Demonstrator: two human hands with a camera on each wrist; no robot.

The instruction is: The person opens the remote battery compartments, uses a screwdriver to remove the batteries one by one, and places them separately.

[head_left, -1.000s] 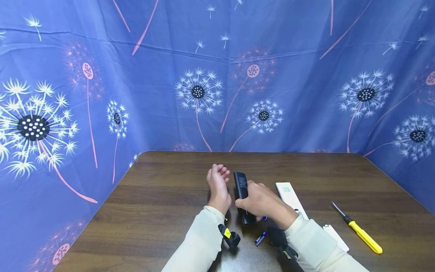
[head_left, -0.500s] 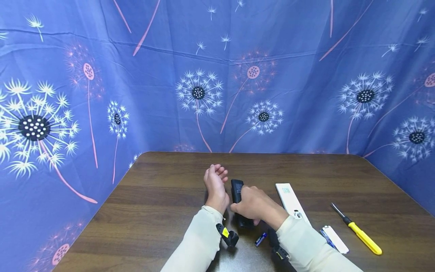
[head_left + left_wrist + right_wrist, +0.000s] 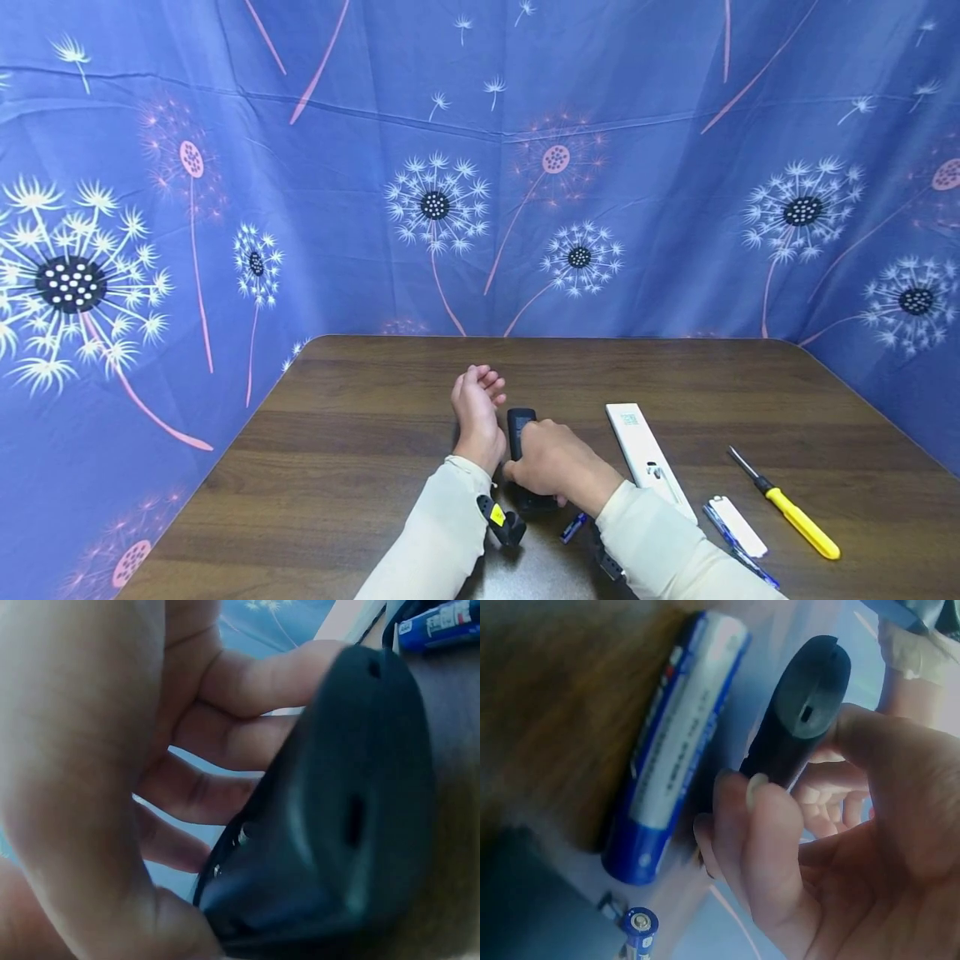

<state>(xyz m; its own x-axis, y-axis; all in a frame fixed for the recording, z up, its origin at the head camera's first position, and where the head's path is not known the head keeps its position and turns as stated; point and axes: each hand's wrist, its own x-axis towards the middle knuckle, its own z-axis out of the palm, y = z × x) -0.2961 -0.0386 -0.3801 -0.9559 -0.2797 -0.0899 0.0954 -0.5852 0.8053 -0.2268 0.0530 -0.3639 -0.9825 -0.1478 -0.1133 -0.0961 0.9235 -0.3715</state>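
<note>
My right hand (image 3: 562, 458) grips a black remote control (image 3: 521, 423) at the middle of the table, thumb on its left side. In the right wrist view, its rounded end (image 3: 810, 690) points up past the fingers. Metal contacts (image 3: 244, 834) show on one face in the left wrist view. My left hand (image 3: 477, 412) is just left of the remote, palm turned towards it, fingers loosely bent with nothing in them. A blue-and-white battery (image 3: 573, 527) lies in front of the right hand and looms large as a battery (image 3: 679, 742) in the right wrist view.
Right of the hands lies a long white remote (image 3: 637, 433) with an open compartment. Beside it are a small white cover (image 3: 738, 527) and blue batteries (image 3: 753, 568). A yellow-handled screwdriver (image 3: 802, 521) lies farther right. A blue patterned curtain (image 3: 480, 167) hangs behind the table (image 3: 360, 417).
The right hand has moved the black remote down towards the table and slightly left, nearer the person. The left hand has hardly moved. More of the blue batteries beside the right sleeve now shows.
</note>
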